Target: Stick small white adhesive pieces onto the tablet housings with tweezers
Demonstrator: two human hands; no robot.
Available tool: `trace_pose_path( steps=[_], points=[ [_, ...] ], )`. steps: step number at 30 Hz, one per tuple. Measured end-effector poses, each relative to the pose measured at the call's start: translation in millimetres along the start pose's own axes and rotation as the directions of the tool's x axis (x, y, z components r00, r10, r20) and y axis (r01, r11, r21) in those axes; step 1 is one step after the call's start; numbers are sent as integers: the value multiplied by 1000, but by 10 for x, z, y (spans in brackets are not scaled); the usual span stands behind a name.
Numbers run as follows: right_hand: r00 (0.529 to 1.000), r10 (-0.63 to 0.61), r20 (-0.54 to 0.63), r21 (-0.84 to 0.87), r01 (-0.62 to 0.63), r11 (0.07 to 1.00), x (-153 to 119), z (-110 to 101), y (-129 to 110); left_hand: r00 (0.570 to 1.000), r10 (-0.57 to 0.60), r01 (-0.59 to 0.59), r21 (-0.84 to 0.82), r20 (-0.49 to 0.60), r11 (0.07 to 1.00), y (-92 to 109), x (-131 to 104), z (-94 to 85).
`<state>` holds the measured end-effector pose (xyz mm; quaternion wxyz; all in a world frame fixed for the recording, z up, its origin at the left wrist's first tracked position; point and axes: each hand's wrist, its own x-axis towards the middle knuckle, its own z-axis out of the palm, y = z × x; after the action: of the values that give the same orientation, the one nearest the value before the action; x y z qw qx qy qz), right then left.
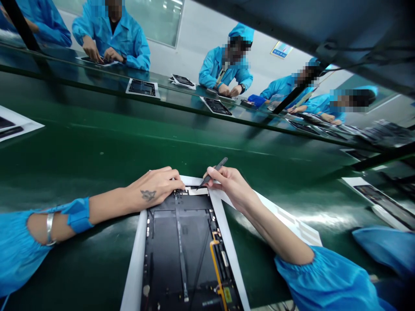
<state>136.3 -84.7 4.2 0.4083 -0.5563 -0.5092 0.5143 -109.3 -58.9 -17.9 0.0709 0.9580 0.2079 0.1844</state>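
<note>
An opened tablet (pixel 184 246) with a dark inner back, ribbon cables and an orange flex strip lies on a white sheet (pixel 136 268) in front of me. My left hand (pixel 155 190) rests fingers-down on the tablet's far left corner, pressing there. My right hand (pixel 227 183) grips dark tweezers (pixel 212 172) whose tip points at the tablet's far edge, close to my left fingertips. Both sleeves are blue; a bracelet sits on my left wrist.
A green conveyor belt (pixel 97 147) runs across. More tablets on white sheets lie on it, at far left (pixel 13 125) and right (pixel 382 203). Several people in blue coats work on tablets along the far bench (pixel 142 87). A dark rail (pixel 324 26) hangs overhead.
</note>
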Motion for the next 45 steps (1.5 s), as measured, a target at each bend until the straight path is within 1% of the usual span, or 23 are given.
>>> trace_pose_path(
  steps=[7, 10, 12, 14, 16, 17, 18, 20, 22, 25, 32, 34, 38, 41, 43, 45],
  points=[
    [998, -60, 11, -71, 60, 996, -29, 14, 11, 999, -18, 17, 19, 38, 1000, 9, -10, -7],
    [995, -103, -3, -135, 101, 986, -38, 8, 32, 999, -22, 21, 25, 37, 999, 1, -16, 13],
    [989, -144, -17, -181, 138, 974, -47, -7, 58, 999, -26, 25, 33, 42, 999, -1, -17, 20],
    [977, -204, -60, -204, 188, 961, -73, -18, 78, 998, -34, 32, 43, 53, 999, 3, -17, 17],
    [955, -280, -101, -231, 251, 940, -123, -6, 81, 997, -35, 31, 57, 63, 998, 9, -16, 9],
    [942, -320, -104, -260, 284, 923, -155, 11, 76, 997, -31, 27, 63, 66, 998, 11, -17, 5],
    [930, -358, -88, -298, 319, 900, -188, 34, 69, 998, -26, 22, 66, 64, 998, 11, -18, 2],
    [907, -421, -17, -367, 386, 846, -245, 92, 55, 999, -15, 12, 66, 45, 998, 9, -21, 1],
    [884, -466, 34, -398, 439, 805, -275, 143, 52, 999, -14, 12, 63, 36, 998, 4, -23, 6],
    [864, -499, 63, -411, 479, 776, -271, 179, 68, 999, -21, 18, 62, 37, 998, -4, -24, 20],
    [806, -567, 167, -412, 580, 703, -272, 164, 79, 1000, -5, 3, 94, 22, 996, -20, -31, 48],
    [804, -571, 167, -417, 582, 698, -280, 165, 82, 1000, 12, -12, 96, 6, 995, -23, -33, 52],
    [806, -581, 117, -428, 568, 702, -272, 181, 100, 999, 42, -40, 98, -14, 994, -23, -26, 54],
    [806, -579, 128, -410, 574, 709, -267, 185, 100, 997, 81, -78, 101, -20, 992, -12, -18, 38],
    [824, -550, 135, -394, 554, 733, -270, 163, 91, 995, 98, -96, 107, -7, 990, -1, -17, 17],
    [864, -492, 109, -370, 494, 787, -275, 110, 86, 994, 104, -105, 120, 14, 987, 10, -17, -5]
  ],
)
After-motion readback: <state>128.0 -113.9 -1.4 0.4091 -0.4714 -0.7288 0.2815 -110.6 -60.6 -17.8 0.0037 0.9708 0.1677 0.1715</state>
